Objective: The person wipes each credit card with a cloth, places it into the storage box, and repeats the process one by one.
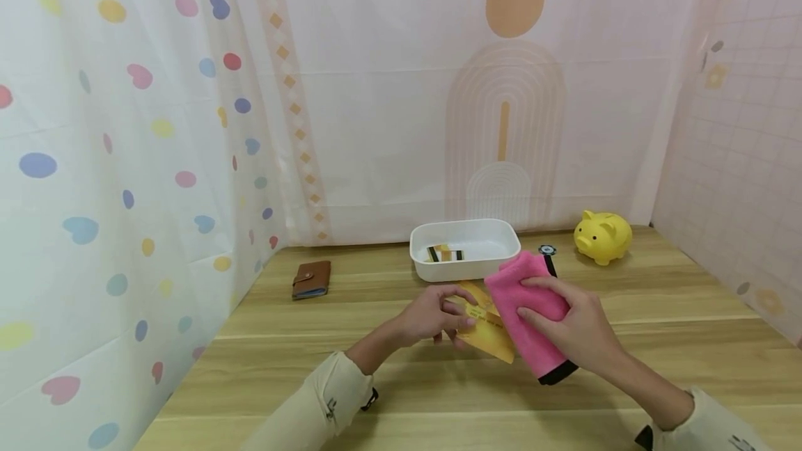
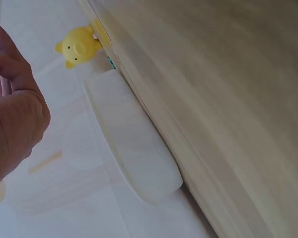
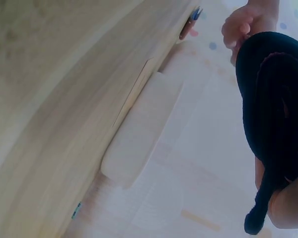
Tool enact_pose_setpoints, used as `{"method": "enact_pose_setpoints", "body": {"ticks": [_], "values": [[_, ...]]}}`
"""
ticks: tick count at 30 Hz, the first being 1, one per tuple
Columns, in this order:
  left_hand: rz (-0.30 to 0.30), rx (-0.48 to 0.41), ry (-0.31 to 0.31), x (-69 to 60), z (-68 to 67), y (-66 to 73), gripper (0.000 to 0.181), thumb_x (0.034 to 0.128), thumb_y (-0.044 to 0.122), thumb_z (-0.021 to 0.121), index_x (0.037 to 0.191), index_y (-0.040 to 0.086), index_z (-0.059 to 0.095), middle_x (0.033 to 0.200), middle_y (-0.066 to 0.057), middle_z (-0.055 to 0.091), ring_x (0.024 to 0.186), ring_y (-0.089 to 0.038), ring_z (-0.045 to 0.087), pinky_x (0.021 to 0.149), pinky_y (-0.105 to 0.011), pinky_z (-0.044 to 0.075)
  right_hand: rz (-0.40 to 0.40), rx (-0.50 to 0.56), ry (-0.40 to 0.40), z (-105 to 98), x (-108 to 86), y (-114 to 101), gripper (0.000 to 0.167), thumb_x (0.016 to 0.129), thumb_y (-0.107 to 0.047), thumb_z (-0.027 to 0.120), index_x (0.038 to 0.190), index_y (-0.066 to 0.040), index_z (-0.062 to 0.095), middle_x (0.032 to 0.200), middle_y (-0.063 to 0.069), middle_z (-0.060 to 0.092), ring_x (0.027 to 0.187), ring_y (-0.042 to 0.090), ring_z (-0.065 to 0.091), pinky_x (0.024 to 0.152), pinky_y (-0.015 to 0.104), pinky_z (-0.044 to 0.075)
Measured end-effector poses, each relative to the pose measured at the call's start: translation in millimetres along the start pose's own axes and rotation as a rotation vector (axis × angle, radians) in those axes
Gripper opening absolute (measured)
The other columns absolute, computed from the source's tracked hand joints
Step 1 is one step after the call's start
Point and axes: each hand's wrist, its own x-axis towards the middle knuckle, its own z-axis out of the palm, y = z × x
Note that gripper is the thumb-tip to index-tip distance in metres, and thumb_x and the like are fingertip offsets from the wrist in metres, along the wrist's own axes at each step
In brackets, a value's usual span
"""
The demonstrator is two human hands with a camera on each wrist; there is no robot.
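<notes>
In the head view my left hand (image 1: 436, 314) pinches a yellow card (image 1: 487, 334) with printed digits. Another yellow piece (image 1: 479, 296) shows just behind it, partly covered. My right hand (image 1: 579, 326) grips a folded pink cloth (image 1: 529, 312) with black edging, close against the card's right side. The left wrist view shows my left hand (image 2: 15, 104) with bent fingers, the card out of sight. The cloth's dark edge (image 3: 273, 99) fills much of the right wrist view's right side, hiding most of my right hand (image 3: 290, 203).
Behind the hands stands a white tray (image 1: 464, 270) holding striped cards (image 1: 445, 254). A brown wallet (image 1: 312, 279) lies at the left. Toward the back right are a dark round chip (image 1: 547, 250) and a yellow piggy bank (image 1: 603, 236). Curtains surround the wooden table (image 1: 282, 346).
</notes>
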Motion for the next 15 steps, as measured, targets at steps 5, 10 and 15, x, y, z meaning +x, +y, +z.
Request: {"method": "enact_pose_setpoints", "body": {"ticks": [5,10,15], "values": [[-0.017,-0.074,0.000,0.6,2.6,-0.2,0.032,0.0911,0.006,0.071,0.120,0.008,0.057,0.095,-0.005,0.073,0.067,-0.019,0.071,0.042,-0.024,0.042,-0.002,0.001,0.000,-0.1,-0.1,0.1,0.032,0.080,-0.010,0.083,0.109,-0.011,0.070,0.093,0.011,0.071,0.060,0.005,0.059,0.048,0.026,0.050],[-0.013,-0.130,0.012,0.5,5.4,1.4,0.031,0.0922,0.002,0.068,0.119,0.004,0.053,0.094,-0.004,0.069,0.078,-0.024,0.074,0.049,-0.025,0.048,0.005,0.008,-0.001,-0.5,0.2,-1.1,0.032,0.080,-0.009,0.083,0.109,-0.011,0.070,0.094,0.012,0.072,0.060,0.006,0.059,0.049,0.027,0.051],[-0.001,-0.189,0.014,0.0,8.8,3.9,0.028,0.0936,0.001,0.065,0.117,0.003,0.049,0.091,-0.005,0.067,0.083,-0.025,0.074,0.058,-0.026,0.054,0.013,0.008,-0.003,-0.7,0.1,-2.0,0.033,0.080,-0.009,0.083,0.109,-0.011,0.070,0.093,0.012,0.071,0.059,0.006,0.059,0.048,0.028,0.051]]}}
